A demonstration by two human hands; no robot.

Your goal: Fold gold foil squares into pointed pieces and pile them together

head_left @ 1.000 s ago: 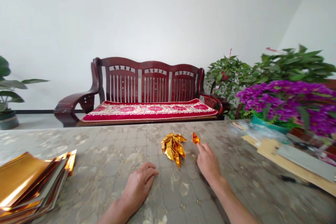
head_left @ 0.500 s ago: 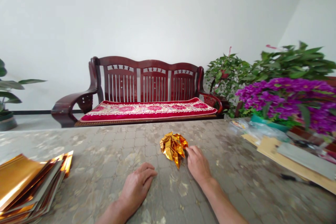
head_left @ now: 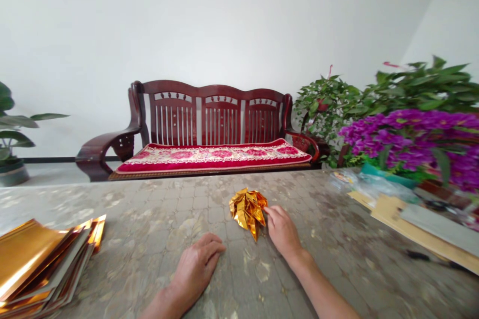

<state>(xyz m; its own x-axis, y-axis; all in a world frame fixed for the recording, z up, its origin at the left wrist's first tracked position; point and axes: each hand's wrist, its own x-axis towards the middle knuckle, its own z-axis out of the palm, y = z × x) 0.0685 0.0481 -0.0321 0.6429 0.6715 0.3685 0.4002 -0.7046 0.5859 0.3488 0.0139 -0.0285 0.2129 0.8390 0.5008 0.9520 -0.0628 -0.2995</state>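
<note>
A folded gold foil paper piece (head_left: 247, 210) with pointed, petal-like flaps rests on the table, one tip turned toward me. My right hand (head_left: 281, 229) is at its right edge, thumb and forefinger closed on a flap; the other fingers are curled in. To the left and nearer to me, my left hand (head_left: 200, 261) lies on the tablecloth, apart from the foil. Its fingers are loosely bent and hold nothing that I can see.
A stack of gold foil sheets (head_left: 35, 259) lies at the left. Cardboard pieces (head_left: 419, 227), a black pen-like item (head_left: 419, 255) and purple flowers (head_left: 407, 139) are on the right. Beyond the patterned tablecloth (head_left: 149, 239) stands a wooden bench (head_left: 220, 114).
</note>
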